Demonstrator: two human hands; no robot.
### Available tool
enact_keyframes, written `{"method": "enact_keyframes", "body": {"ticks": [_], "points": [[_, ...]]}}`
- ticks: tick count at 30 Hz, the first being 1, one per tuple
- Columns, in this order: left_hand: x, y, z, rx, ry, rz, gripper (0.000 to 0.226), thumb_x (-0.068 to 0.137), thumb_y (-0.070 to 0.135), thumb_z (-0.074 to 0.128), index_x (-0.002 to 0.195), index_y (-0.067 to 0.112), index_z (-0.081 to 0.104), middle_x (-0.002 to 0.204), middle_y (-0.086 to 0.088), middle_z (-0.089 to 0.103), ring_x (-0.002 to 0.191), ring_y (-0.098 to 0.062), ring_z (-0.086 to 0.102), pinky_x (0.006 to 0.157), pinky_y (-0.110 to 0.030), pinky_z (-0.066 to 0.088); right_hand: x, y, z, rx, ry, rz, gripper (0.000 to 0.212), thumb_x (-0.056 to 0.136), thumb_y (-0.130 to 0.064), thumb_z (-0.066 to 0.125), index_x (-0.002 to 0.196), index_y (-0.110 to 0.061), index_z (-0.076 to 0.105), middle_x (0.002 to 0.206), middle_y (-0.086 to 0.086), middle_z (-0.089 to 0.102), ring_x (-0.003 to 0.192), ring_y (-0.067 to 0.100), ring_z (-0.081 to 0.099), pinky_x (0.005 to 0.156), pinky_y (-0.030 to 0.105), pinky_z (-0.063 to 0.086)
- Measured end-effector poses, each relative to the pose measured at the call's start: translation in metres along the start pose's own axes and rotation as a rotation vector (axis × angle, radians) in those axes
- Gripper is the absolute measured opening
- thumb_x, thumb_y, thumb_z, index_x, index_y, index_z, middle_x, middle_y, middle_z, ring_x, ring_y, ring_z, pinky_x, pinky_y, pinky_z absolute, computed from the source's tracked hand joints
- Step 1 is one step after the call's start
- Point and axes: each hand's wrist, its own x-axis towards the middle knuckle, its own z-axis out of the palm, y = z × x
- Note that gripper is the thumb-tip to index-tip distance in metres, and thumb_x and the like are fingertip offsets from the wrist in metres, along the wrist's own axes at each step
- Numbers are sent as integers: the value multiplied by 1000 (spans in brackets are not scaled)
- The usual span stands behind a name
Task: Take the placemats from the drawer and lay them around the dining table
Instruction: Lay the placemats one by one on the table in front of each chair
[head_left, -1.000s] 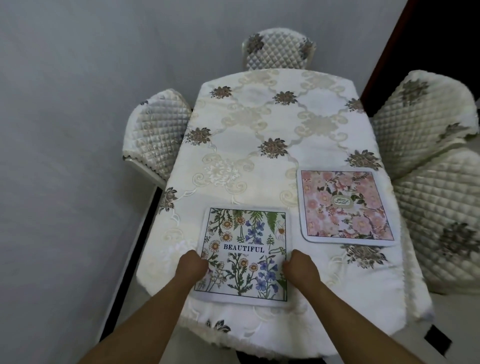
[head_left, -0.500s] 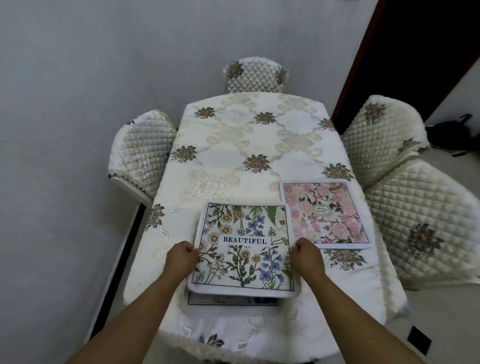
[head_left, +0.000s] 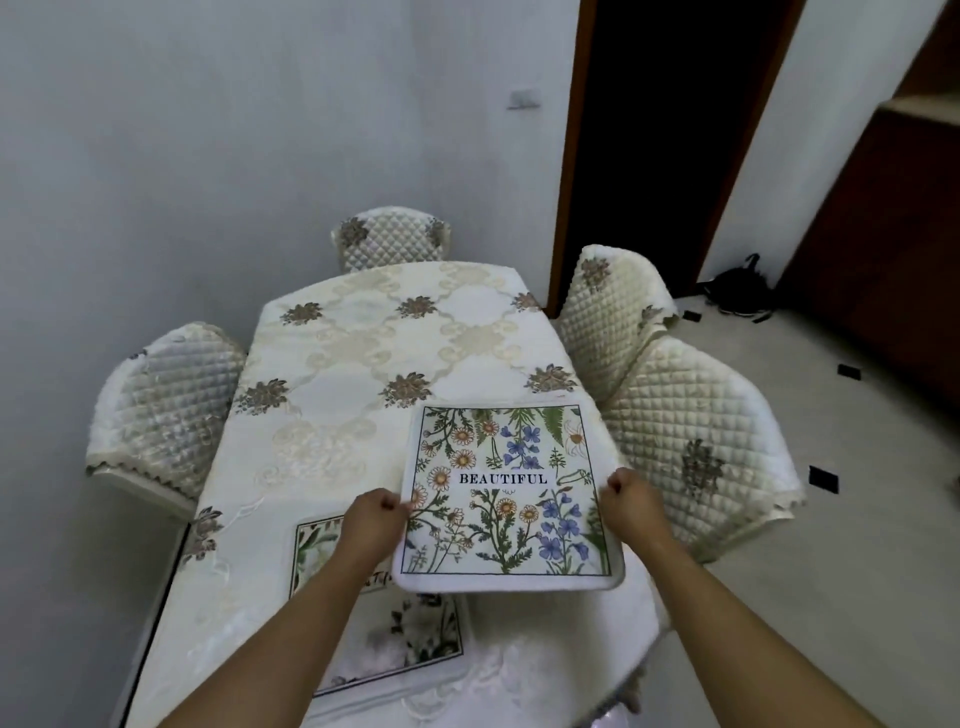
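1. Left chair (head_left: 166, 410): a quilted cream cover. It stands against the left side of the tabletop (head_left: 363, 358), which carries a cream cloth with brown flower motifs.

2. Flat placemat (head_left: 415, 639): lies flat on the near left part of the tabletop. It has a white border, a thin dark frame line and a green and pale floral print. The left forearm crosses it and hides much of the print.

3. Left hand (head_left: 371, 525): fingers curled. It pinches the left edge of the held placemat (head_left: 509, 499) about halfway along.

4. Held placemat: located over the near right part of the tabletop, between the two hands.
   - Appearance: white padded border, rounded corners and a thin dark frame line. The print shows orange daisies, blue flowers and green fronds, with the word BEAUTIFUL across the middle.
   - Orientation: printed face up. The word reads upright to the person, so the top edge points to the far end of the tabletop.
   - Shape: close to square. Which side is longer cannot be told.
   - Whether the far edge touches the cloth cannot be told.

5. Right hand (head_left: 631, 501): fingers curled. It pinches the right edge of the held placemat.

6. Right chairs (head_left: 696, 447): two quilted chairs stand just beside the right side of the tabletop.
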Motion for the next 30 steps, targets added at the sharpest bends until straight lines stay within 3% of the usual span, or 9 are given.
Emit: {"method": "enact_keyframes", "body": {"ticks": [4, 6, 11, 17, 22, 25, 30], "points": [[-17, 61, 51, 27, -13, 76, 20, 88, 27, 68, 75, 12, 67, 72, -2, 67, 68, -17, 60, 57, -26, 39, 12, 51, -62, 119, 38, 63, 18, 90, -13, 52, 75, -11, 63, 74, 5, 67, 66, 18, 60, 55, 25, 40], [-28, 93, 84, 40, -34, 119, 20, 88, 27, 67, 73, 14, 66, 74, -2, 68, 70, -18, 61, 59, -27, 40, 22, 81, -98, 141, 70, 100, 21, 90, -16, 53, 70, -16, 58, 73, -1, 65, 62, 9, 55, 52, 21, 35], [-68, 181, 194, -17, -94, 174, 22, 89, 23, 66, 69, 14, 64, 72, 1, 68, 69, -17, 61, 60, -27, 41, 57, 173, -212, 79, 126, 110, 16, 89, -17, 51, 73, -13, 52, 71, 0, 56, 71, 23, 54, 56, 28, 34], [-106, 283, 312, -107, -160, 226, 16, 89, 16, 66, 77, 7, 68, 75, -6, 71, 70, -22, 64, 63, -27, 44, 95, 277, -326, 97, 211, 146, 18, 90, -14, 45, 72, -11, 45, 73, 5, 56, 70, 25, 51, 52, 28, 29], [-100, 348, 369, -140, -213, 218, 14, 89, 17, 67, 81, 5, 68, 74, -5, 74, 66, -19, 68, 58, -25, 49, 145, 323, -369, 78, 240, 172, 18, 92, -17, 41, 76, -10, 45, 72, 2, 53, 67, 21, 49, 50, 27, 27], [-78, 386, 403, -107, -248, 273, 18, 88, 18, 67, 73, 8, 68, 69, -3, 74, 66, -21, 68, 62, -30, 50, 180, 348, -388, 88, 265, 234, 17, 93, -21, 40, 79, -13, 46, 76, 2, 57, 69, 19, 53, 52, 29, 31], [-34, 477, 484, -147, -369, 368, 19, 90, 14, 66, 72, 10, 66, 58, 5, 71, 48, -2, 62, 49, -21, 43, 248, 393, -447, 11, 353, 307, 18, 95, -30, 39, 86, -17, 48, 83, 6, 63, 77, 26, 61, 63, 35, 49]]}}
